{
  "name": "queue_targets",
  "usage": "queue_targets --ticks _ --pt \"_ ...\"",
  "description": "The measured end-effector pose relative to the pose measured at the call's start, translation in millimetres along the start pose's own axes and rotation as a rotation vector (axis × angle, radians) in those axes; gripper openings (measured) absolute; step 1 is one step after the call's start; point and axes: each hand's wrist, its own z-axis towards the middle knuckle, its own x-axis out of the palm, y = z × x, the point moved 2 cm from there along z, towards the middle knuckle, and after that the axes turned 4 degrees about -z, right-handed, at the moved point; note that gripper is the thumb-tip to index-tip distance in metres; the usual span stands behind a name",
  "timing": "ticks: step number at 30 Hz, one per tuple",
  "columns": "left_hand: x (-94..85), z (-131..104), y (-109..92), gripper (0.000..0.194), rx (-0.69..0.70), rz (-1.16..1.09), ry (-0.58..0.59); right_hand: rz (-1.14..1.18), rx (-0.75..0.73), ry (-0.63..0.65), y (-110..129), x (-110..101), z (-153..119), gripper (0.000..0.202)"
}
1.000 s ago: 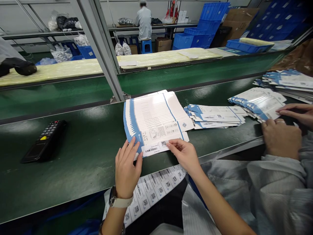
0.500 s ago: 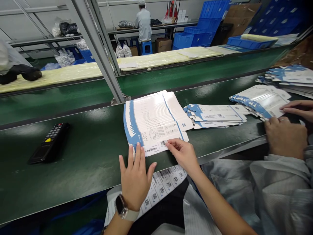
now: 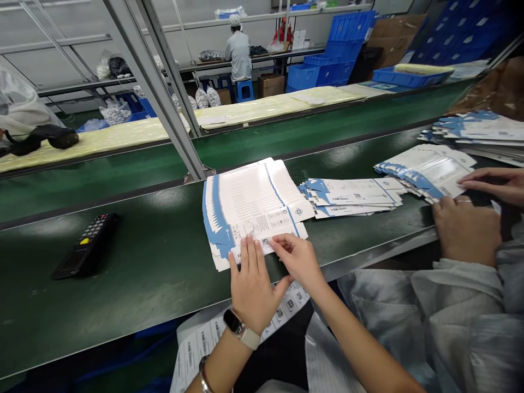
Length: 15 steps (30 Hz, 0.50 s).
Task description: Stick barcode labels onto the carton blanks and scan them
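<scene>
A fanned stack of flat white-and-blue cartons lies on the green work surface in front of me. My left hand, with a watch on its wrist, rests its outstretched fingertips on the lower edge of the top carton, over the barcode area. Just right of it, my right hand has thumb and index finger brought together at the printed QR code; anything between them is too small to make out. Below the table edge a sheet of printed labels lies over my lap, partly hidden by my left arm.
A black handheld device lies at the left. More flat cartons are to the right, beside another fanned pile touched by a co-worker's hands. A metal post rises behind the stack.
My left hand has slid right along the top carton's lower edge, from the blue corner onto the barcode, closer to my right hand. My right hand stays near the QR code. The view has shifted slightly.
</scene>
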Motion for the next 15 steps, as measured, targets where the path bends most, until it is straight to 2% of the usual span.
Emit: queue_targets --ticks 3,5,8,10,11,15 --pt "2.4 1 -1 0.091 0.017 -0.005 0.003 -0.041 -0.064 -0.026 2 1 -4 0.018" --pt "3.6 1 1 0.091 0.033 0.002 0.012 -0.115 -0.162 -0.081 5 0 -7 0.019" --pt "4.4 1 2 0.090 0.044 0.026 0.030 -0.252 -0.324 -0.307 4 -8 -6 0.023" --pt "4.2 2 2 0.090 0.039 0.041 0.046 -0.352 -0.362 -0.473 -1 -19 -3 0.031" --pt "3.9 2 1 0.090 0.034 0.046 0.054 -0.400 -0.356 -0.513 -5 -25 0 0.034" --pt "3.5 5 -5 0.092 -0.009 0.042 0.070 -0.483 -0.305 -0.432 -19 -40 8 0.029"
